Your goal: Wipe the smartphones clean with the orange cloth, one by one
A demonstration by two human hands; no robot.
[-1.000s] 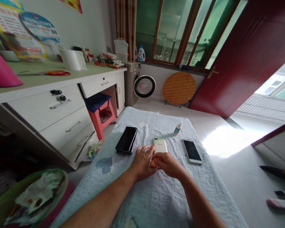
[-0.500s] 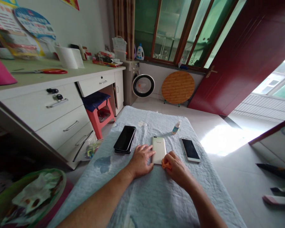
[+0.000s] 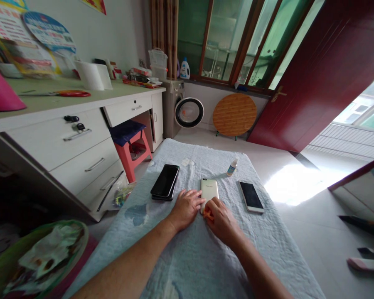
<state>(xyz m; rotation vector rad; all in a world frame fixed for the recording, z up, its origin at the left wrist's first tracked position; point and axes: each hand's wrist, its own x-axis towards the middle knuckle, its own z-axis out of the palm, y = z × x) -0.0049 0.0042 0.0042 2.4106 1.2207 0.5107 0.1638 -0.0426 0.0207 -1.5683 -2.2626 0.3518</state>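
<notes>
A pale gold smartphone [image 3: 209,189] lies back side up on the blue cloth cover, its camera end away from me. My left hand [image 3: 187,209] rests flat beside it, fingers stretched out, fingertips on its left edge. In my right hand [image 3: 220,219] a bunched orange cloth [image 3: 208,214] is pinched and pressed on the phone's near end, which the hand partly hides. Left of my hands lie dark phones [image 3: 166,181], one stacked on another. A white phone with a black screen [image 3: 251,197] lies face up on the right. Behind it stands a small spray bottle [image 3: 232,167].
The blue quilted cover [image 3: 177,265] spreads under everything. A white desk [image 3: 81,145] with drawers and a red stool [image 3: 132,151] stand at left. A bin [image 3: 84,249] with waste is at lower left. Farther back are a washing machine [image 3: 173,108] with its door open and a round tabletop [image 3: 234,113].
My right hand with the orange cloth has moved left across the phone's near end, from its right corner toward the left corner. My left hand stays by the phone's left edge.
</notes>
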